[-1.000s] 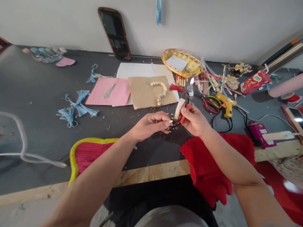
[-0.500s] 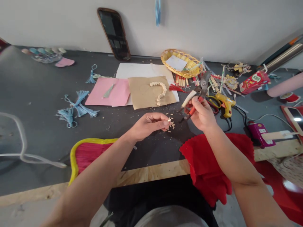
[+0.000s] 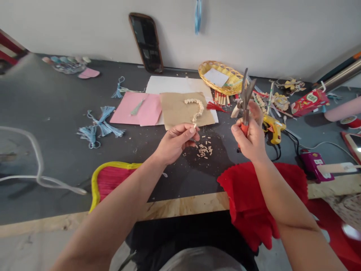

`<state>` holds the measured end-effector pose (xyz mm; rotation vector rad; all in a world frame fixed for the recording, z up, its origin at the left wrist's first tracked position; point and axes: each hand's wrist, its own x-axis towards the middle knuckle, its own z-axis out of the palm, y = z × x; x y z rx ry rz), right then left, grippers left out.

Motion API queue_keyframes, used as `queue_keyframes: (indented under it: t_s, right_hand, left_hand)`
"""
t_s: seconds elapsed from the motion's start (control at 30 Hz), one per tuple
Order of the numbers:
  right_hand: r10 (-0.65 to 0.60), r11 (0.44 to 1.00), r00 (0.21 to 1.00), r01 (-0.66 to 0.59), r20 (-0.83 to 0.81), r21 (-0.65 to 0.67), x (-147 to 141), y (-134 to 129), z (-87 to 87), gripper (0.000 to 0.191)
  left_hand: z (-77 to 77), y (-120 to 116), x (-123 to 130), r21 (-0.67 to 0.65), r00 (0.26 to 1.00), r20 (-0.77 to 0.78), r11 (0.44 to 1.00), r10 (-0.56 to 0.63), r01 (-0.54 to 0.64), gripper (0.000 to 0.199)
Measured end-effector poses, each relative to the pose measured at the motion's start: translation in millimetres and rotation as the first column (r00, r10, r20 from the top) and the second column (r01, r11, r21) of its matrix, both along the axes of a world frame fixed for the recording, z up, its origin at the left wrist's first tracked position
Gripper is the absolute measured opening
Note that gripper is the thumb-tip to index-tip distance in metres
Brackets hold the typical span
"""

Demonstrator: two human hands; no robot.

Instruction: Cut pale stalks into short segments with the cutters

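My left hand (image 3: 180,140) pinches a small pale stick piece (image 3: 194,127) between thumb and fingertips, above the table. In my right hand (image 3: 251,137) are pruning shears (image 3: 246,94), blades pointing up, with one red handle and one pale handle. Below and between the hands lies a pile of small cut stick pieces (image 3: 204,150). A curved row of pale pieces (image 3: 200,107) rests on a brown paper sheet (image 3: 175,109), just beyond my left hand.
Pink paper (image 3: 126,109) and blue tassels (image 3: 104,122) lie to the left. Behind stand a phone (image 3: 146,43) and a wicker basket (image 3: 235,84). On the right are a yellow glue gun (image 3: 275,130), a red juice box (image 3: 310,101) and red cloth (image 3: 254,195).
My right hand has turned the shears so the blades point up, and moved them slightly right. My left hand has lifted the small piece a little. The whole view has shifted slightly.
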<state>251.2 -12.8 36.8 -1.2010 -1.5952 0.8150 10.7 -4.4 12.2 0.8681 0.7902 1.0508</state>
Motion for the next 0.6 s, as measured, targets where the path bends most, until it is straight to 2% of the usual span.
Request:
queue_keyframes:
  t_s: [0.1,0.23,0.3,0.4,0.5,0.6]
  right_hand:
    - [-0.07,0.988,0.992,0.054,0.107,0.144,-1.6,-0.1,2.6,0.008]
    - [0.024,0.994,0.995,-0.034,0.092,0.108,-4.9,-2.1,1.8,0.009]
    - [0.049,0.998,0.999,-0.049,0.005,0.024,-5.5,-3.8,0.3,0.013]
    - [0.072,0.99,0.968,-0.1,-0.241,-0.104,-5.3,-3.9,-0.6,0.023]
    - [0.098,0.976,0.88,-0.175,-0.464,-0.126,-4.1,-0.6,2.4,0.033]
    - [0.157,0.961,0.835,-0.253,-0.528,-0.113,-1.5,2.5,5.9,0.036]
  left_hand:
    - [0.2,1.3,-0.4,-0.006,1.0,-0.007,1.0,0.019,-0.019,0.025]
    - [-0.4,2.4,-0.7,-0.014,0.999,0.004,0.999,0.037,-0.037,0.026]
    - [-0.8,2.6,-1.0,-0.016,0.999,0.006,0.999,0.038,-0.037,0.027]
    - [-1.0,2.5,-1.5,-0.016,1.0,0.001,1.0,0.024,-0.024,0.027]
    - [-0.9,2.3,-1.7,-0.011,1.0,-0.003,1.0,0.008,-0.008,0.027]
    - [-1.1,2.3,-1.8,-0.008,1.0,-0.008,1.0,-0.002,0.002,0.027]
